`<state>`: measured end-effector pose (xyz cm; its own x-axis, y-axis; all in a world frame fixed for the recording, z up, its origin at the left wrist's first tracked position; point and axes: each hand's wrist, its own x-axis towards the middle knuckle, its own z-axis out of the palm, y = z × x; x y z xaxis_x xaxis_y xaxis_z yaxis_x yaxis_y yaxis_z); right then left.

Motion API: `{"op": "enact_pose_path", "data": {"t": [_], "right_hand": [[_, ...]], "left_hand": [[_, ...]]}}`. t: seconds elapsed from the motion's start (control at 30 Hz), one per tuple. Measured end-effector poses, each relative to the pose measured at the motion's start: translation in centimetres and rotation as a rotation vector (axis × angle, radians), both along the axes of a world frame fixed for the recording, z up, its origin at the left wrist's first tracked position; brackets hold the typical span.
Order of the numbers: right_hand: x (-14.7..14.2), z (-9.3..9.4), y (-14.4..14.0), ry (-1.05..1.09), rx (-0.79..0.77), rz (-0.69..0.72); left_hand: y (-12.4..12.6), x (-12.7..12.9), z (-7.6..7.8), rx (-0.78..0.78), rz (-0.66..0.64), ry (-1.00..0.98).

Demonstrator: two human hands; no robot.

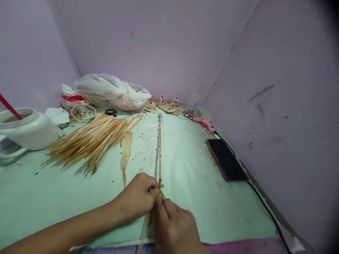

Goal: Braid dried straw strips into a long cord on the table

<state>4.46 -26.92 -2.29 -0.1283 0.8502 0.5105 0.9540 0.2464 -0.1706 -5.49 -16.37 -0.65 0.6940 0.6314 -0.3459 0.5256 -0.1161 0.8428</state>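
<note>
1. Left hand and right hand both pinch the near end of a braided straw cord.
2. Cord lies straight along the green counter, away from the person.
3. Loose straw strips heaped at left; phone at right.

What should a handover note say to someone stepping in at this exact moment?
Left hand: pinching the near end of the long braided straw cord.
Right hand: closed on the loose strips at the same end.
Cord runs straight away across the pale green mat.
Done: most of the visible cord is plaited.
Left: loose ends at the hands; the pile of tan straw strips lies left.
</note>
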Motion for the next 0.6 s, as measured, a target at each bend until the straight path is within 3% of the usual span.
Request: {"op": "enact_pose_path", "data": {"t": [0.1, 0.2, 0.27, 0.33, 0.4, 0.5, 0.6], "right_hand": [[1.5, 1.6, 0.4, 0.341, -0.123, 0.036], [2.8, 2.8, 1.9, 0.757, -0.235, -0.130], [3.1, 3.1, 3.0, 1.057, -0.511, -0.085], [3.1, 3.2, 3.9, 1.317, -0.836, 0.060], [3.6, 3.4, 5.0, 1.421, -1.035, 0.172], [5.7, 4.2, 8.0, 1.456, -1.038, 0.108], [8.8, 5.0, 13.2, 1.539, -0.835, -0.137]], "left_hand": [[0.0, -0.1, 0.6, 0.029, 0.001, 0.006], [0.0, -0.2, 1.2, 0.052, -0.010, -0.011], [0.0, -0.3, 1.5, 0.058, -0.014, -0.022], [0.1, -0.4, 1.6, 0.028, -0.031, -0.052], [0.2, -0.6, 1.6, 0.020, -0.062, -0.081], [0.6, -0.8, 1.5, 0.106, -0.103, -0.071], [1.1, -0.8, 1.9, 0.215, -0.179, -0.090]]}}
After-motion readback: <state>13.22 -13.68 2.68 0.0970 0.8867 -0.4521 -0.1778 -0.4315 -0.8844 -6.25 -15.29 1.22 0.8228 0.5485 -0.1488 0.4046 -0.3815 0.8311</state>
